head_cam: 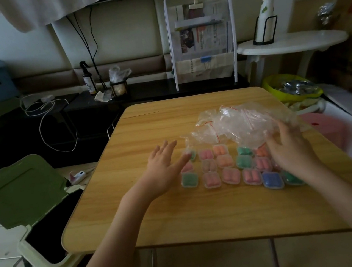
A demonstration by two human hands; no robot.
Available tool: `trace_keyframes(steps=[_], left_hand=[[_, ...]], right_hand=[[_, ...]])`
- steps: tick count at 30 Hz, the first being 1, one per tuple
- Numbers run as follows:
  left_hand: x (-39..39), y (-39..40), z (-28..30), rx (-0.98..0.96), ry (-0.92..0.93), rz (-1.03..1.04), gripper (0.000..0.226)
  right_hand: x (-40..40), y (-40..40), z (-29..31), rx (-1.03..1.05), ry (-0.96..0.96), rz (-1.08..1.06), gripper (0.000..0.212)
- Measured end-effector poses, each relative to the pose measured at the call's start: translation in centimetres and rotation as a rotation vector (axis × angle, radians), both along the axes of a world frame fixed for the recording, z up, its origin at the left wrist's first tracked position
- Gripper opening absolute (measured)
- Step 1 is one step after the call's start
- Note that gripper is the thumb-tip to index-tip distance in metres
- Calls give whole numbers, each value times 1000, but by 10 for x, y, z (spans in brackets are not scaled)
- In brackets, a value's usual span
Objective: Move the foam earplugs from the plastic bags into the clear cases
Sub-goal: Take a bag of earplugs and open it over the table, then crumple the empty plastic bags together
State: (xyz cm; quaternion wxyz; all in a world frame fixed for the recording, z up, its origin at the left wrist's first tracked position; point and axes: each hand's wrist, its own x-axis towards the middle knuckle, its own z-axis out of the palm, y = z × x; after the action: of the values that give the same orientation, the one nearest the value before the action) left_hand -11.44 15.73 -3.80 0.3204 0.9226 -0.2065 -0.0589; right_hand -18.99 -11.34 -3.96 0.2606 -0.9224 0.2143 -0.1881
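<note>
on the wooden table (159, 215), right of centre, our clear cases (229, 166) lie in rough rows, touching or just beside one another, each showing foam earplugs (251, 176) in pink, orange, green or blue; just behind them, touching the far row, sits a loose heap of crumpled plastic bags (243, 121) with red zip strips; our left hand (164, 169) lies flat and spread at the left end of the rows, fingers straight, gripping nothing, its forefinger tip on or just over the far-left case (189, 154); our right hand (290, 149) hovers over the right end of the rows, fingers loosely spread and slightly bent, their tips at the near edge of the bag heap; we cannot tell whether they pinch any plastic; cases show just under that palm; left of the table, on the floor, a green bin (21, 200) stands with its lid up; beyond the table a white rack (202, 39) holds newspapers.
</note>
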Motion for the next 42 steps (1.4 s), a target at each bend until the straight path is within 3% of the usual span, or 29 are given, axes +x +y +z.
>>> trace_keyframes(steps=[5,10,16,19,26,29,32,34,39,42], left_hand=[[0,-14,-13,-13,34,-69,76],[-6,-26,-13,11,-3,-167,77],[-7,-26,-15,64,-30,-131,68],[-5,-26,-17,107,-63,-126,67],[7,-22,-10,91,-106,-85,79],[15,-27,-4,39,-97,-77,77],[28,-35,4,42,-74,-108,82],[37,-41,8,35,-43,-123,83],[54,-46,2,-24,21,-117,71],[60,-42,-4,-34,57,-118,67]], right_hand=[[-12,-2,-15,-56,270,-24,67],[-12,19,-19,1,242,115,60],[-5,41,-14,8,283,148,60],[1,42,-15,3,222,112,58],[4,31,3,-51,-118,-87,39],[15,22,13,-80,-152,-51,57],[36,8,23,-183,63,8,97],[54,-3,27,-183,212,44,112],[99,-13,26,-314,390,175,121],[125,-12,13,-273,478,278,119]])
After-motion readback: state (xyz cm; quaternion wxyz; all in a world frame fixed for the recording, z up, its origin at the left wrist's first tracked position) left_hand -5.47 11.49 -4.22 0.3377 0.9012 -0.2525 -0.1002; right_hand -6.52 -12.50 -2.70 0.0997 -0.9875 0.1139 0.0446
